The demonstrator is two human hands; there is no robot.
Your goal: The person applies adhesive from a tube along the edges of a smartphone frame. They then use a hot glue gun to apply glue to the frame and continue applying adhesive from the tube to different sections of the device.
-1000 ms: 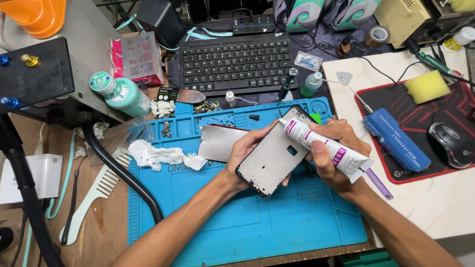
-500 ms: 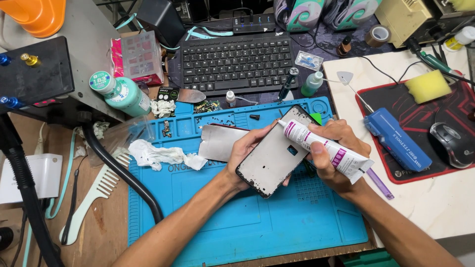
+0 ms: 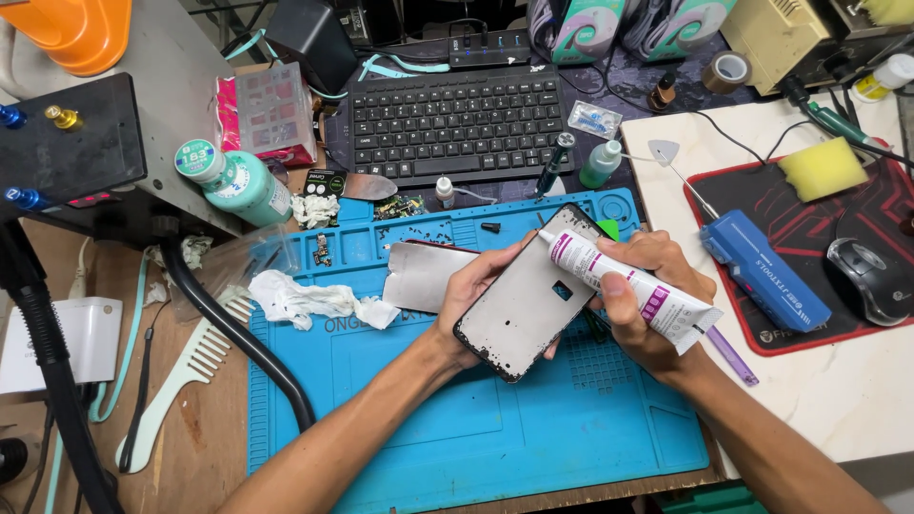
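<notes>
left hand [image 3: 473, 303]: cradling phone frame [image 3: 528, 295] by edges, thin, probably fragile
right hand [image 3: 647, 305]: squeezing soft glue tube [image 3: 624, 286] mid-body

the glue tube [image 3: 628, 286] nozzle tip is hidden behind the phone frame [image 3: 531, 297] top edge.

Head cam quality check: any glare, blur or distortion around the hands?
Head view: even, soft light with faint shadows; no blur on the left hand, right hand, phone frame or glue tube. Mild sheen on the blue mat. Slight wide-angle bending at the edges.
</notes>
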